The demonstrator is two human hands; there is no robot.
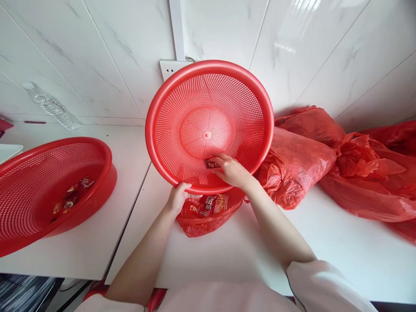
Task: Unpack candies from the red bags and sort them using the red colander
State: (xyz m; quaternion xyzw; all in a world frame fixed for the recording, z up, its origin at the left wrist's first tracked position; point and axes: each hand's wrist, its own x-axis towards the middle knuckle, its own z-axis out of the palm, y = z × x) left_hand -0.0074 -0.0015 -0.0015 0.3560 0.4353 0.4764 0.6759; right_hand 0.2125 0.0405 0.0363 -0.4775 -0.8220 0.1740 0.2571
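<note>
A red perforated plastic basket [208, 93] is tipped up on its side, its open mouth facing me. My left hand [178, 199] grips the near rim, thumb over the edge. Inside the basket, low on its wall, my right hand [231, 171] has its fingers closed on a small dark wrapped packet [210, 164]. Under the near rim lies an open red plastic bag [201, 225]. Several red and orange snack packets [211, 204] show in the bag's mouth; the basket hides the rest of it.
On the left stands a second red basket [112, 173] with several small packets [73, 194] in it. Filled red plastic bags [302, 160] crowd the right side. A clear bottle [55, 106] leans against the tiled wall, and a power socket [170, 67] sits behind the tipped basket.
</note>
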